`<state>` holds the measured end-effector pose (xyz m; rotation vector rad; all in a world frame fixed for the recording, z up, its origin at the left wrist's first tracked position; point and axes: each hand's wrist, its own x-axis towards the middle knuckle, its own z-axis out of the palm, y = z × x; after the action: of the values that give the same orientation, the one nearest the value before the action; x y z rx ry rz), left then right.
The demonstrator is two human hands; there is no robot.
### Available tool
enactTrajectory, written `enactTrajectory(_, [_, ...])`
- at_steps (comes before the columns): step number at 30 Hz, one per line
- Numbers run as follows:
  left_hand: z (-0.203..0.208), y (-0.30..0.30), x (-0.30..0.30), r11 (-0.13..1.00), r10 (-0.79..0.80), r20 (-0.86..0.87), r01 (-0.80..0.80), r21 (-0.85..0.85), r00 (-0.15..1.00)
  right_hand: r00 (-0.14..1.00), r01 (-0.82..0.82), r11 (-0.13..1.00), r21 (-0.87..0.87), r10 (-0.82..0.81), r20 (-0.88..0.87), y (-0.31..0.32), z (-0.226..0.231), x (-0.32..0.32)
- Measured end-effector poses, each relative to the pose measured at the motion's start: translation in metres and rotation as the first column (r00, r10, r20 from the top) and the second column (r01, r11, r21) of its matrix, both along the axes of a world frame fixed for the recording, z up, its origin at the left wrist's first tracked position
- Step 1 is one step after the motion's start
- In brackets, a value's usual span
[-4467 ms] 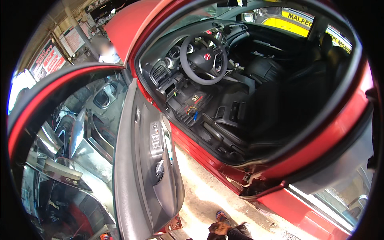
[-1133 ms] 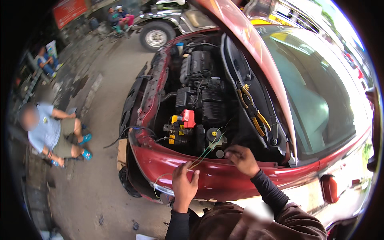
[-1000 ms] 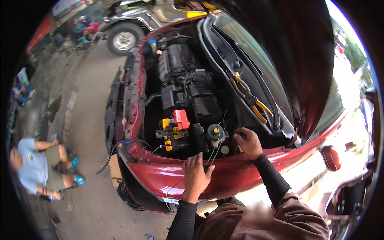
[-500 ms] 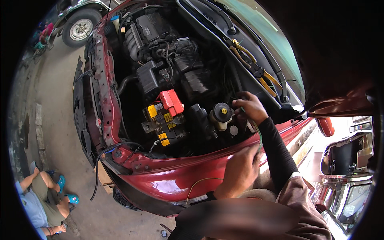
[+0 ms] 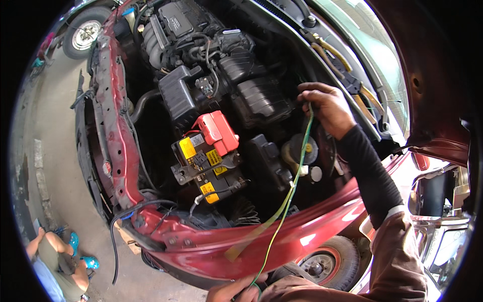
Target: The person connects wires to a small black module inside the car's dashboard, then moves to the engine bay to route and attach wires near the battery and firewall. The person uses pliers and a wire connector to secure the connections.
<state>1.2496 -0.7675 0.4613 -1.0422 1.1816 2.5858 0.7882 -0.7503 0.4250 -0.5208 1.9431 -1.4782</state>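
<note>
A thin green-yellow wire stretches between my two hands across the engine bay and the red fender. My right hand pinches its upper part, above the round black-capped reservoir. At the lower edge, my left hand is closed around the lower part of the wire and is partly cut off by the picture's rim. A blurred yellowish strand hangs beside the wire. Left of it sits the car battery, with a red terminal cover on top.
Pliers with yellow handles lie on the cowl below the windscreen. The black engine cover and air box fill the far bay. A black cable hangs over the front corner. Another person sits on the floor at left.
My left hand has drawn down and toward me, and the wire now runs long between both hands. My right hand has risen away from the reservoir. The view has shifted.
</note>
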Motion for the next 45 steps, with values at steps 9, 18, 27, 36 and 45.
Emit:
enactTrajectory(9, [-0.065,-0.067,0.009,0.867,-0.378,-0.249,0.247,-0.432,0.892,0.995,0.082,0.997,0.001,-0.082,-0.055,-0.027,0.007,0.043])
enactTrajectory(18, [-0.072,-0.115,0.011,0.814,-0.470,-0.262,0.299,-0.498,0.843,0.929,0.363,0.923,-0.126,-0.349,0.125,0.001,0.042,0.101])
enactTrajectory(27, [-0.108,-0.114,0.008,0.872,-0.393,-0.252,0.271,-0.408,0.885,0.749,0.410,0.771,0.487,0.021,-0.663,0.083,0.059,0.089])
enactTrajectory(36, [-0.116,-0.104,-0.001,0.887,-0.373,-0.199,0.284,-0.365,0.906,0.690,0.375,0.628,0.682,0.302,-0.657,0.095,0.000,0.090])
enactTrajectory(45, [-0.122,-0.091,0.003,0.910,-0.307,-0.175,0.234,-0.341,0.936,0.727,0.479,0.851,0.214,-0.248,-0.640,0.138,0.020,0.074])
